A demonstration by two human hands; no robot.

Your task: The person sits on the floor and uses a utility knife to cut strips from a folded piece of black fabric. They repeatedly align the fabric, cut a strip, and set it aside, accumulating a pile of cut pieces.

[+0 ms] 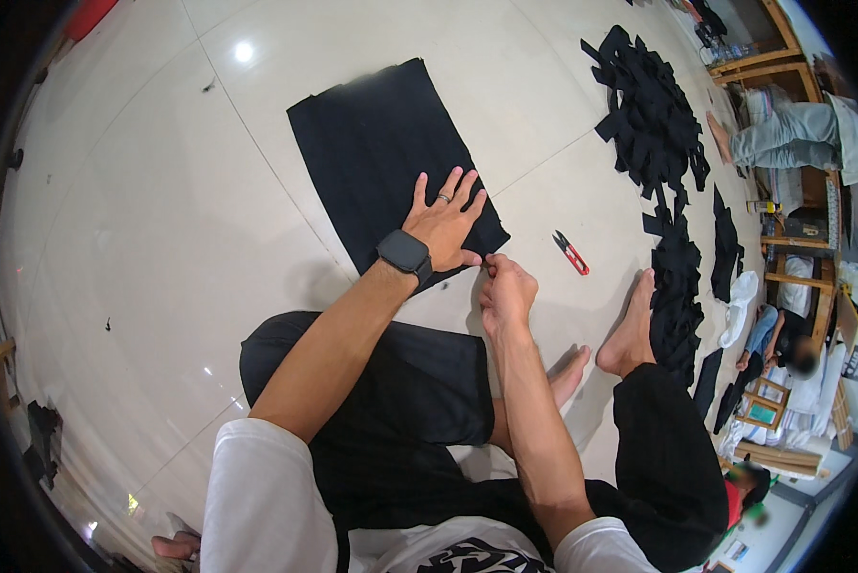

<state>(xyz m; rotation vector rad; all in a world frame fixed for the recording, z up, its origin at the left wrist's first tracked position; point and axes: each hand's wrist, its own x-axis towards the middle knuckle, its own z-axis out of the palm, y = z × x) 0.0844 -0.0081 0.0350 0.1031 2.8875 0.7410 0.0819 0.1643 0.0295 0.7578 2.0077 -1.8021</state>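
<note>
A rectangular piece of black cloth (376, 143) lies flat on the tiled floor in front of me. My left hand (439, 229), with a dark watch at its wrist, presses on the cloth's lower right part, fingers spread. Close by its thumb, at the cloth's near edge, the fingers of my right hand (507, 294) are pinched together. What they grip is too small to tell; it may be a thread or the edge itself. To the right, a pair of red-handled thread snips (573, 256) rests on the floor, apart from both hands.
A heap of black cloth strips (649, 115) spreads along the right, with more black pieces (675, 296) trailing nearer. My bare foot (630, 329) stands beside them. Wooden shelves (797, 258) and other people, one in light trousers (792, 134), are at the far right.
</note>
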